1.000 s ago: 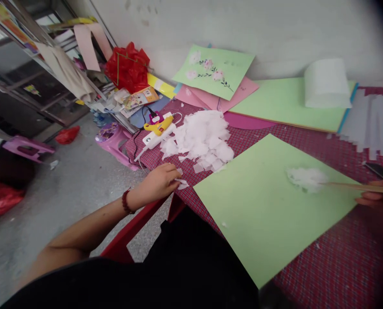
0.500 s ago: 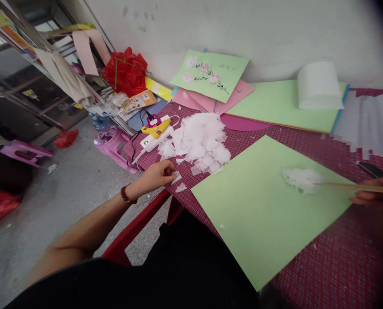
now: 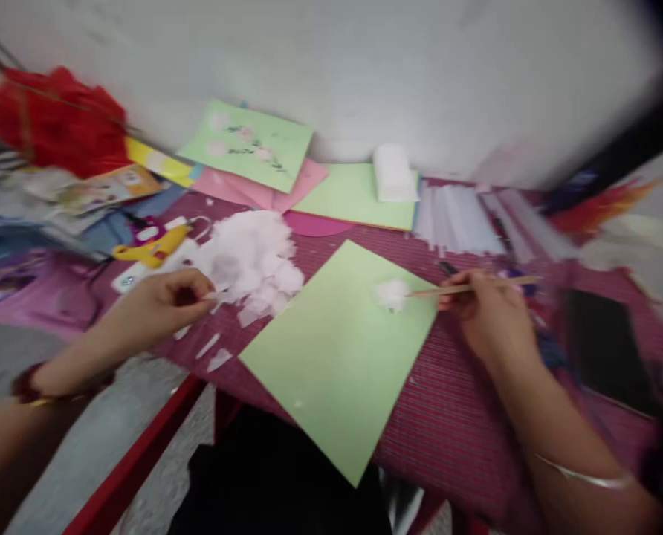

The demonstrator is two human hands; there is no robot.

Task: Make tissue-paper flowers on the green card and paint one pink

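My left hand [image 3: 167, 305] pinches a small white paper piece [image 3: 215, 296] at the left edge of a heap of white paper pieces [image 3: 253, 256]. My right hand [image 3: 484, 308] is closed around a thin wooden stick [image 3: 454, 290]. The stick's left end touches a white fluffy clump [image 3: 392, 294] on the upper right part of a green sheet [image 3: 337, 357]. This sheet lies at an angle on the red checked tablecloth [image 3: 437, 416]. A few loose white scraps [image 3: 218, 360] lie below my left hand. The view is blurred.
A yellow glue gun [image 3: 156, 249] rests on a white power strip [image 3: 128, 276] at the left. Behind are a green sheet with pink flowers [image 3: 253, 148], a white roll [image 3: 394, 174] and white strips [image 3: 459, 219]. A dark flat object [image 3: 610, 349] lies at the right.
The view has swung right, bringing my right hand and forearm fully in. My left hand now holds a white piece nearer the heap. The stick still reaches the fluffy clump.
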